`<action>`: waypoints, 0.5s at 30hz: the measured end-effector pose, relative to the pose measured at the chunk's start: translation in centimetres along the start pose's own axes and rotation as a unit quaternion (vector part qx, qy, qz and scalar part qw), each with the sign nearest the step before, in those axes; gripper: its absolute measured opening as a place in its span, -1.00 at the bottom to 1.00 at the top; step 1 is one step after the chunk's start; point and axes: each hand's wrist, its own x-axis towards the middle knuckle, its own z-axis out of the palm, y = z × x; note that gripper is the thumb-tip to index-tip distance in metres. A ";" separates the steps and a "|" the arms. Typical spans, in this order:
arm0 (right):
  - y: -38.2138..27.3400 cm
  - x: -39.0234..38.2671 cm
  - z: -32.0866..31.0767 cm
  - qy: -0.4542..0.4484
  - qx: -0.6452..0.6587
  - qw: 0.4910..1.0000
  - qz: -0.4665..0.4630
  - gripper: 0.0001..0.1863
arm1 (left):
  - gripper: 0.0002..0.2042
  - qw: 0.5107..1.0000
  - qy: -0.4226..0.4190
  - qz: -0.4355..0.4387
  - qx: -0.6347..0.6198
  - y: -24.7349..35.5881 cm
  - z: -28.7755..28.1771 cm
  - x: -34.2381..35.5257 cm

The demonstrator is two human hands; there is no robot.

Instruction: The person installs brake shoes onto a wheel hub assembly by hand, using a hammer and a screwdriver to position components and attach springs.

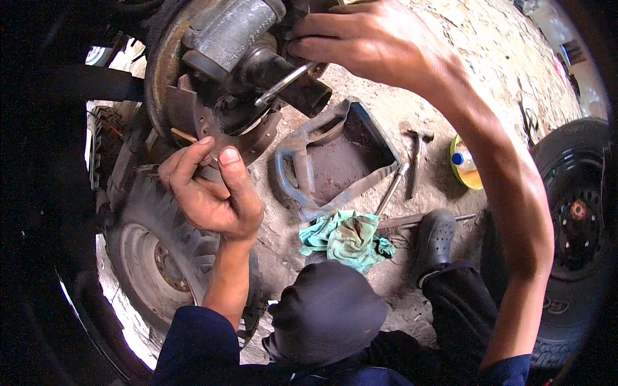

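Observation:
My left hand point(215, 186) is raised beside a brake shoe point(199, 119), its thumb and forefinger nearly meeting. A thin orange-brown stick point(183, 135) juts from behind the forefinger, seemingly pinched there; its other end is hidden. My right hand point(367, 42) reaches to the far side of the wheel hub point(273, 71), fingers curled. From under it a shiny metal rod point(283, 85) slants down and left across the hub; the hand appears to grip its upper end, which is hidden. Above the hub lies a thick dark cylindrical axle part point(235, 32), partly ringed by a rusty backing plate point(158, 77).
Below the hub is a cut-open plastic container point(389, 164) with dark residue. Beside it lie a hammer point(416, 164), a socket handle point(393, 190) and a green rag point(351, 241). A yellow-green tub point(473, 177) holds a bottle. Tyres stand at right point(553, 334) and left point(145, 199).

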 end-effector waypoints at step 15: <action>-0.6 -0.5 1.9 0.109 0.096 0.986 0.086 -0.78 | -0.76 0.835 -0.423 -0.324 0.134 9.9 -3.1 8.2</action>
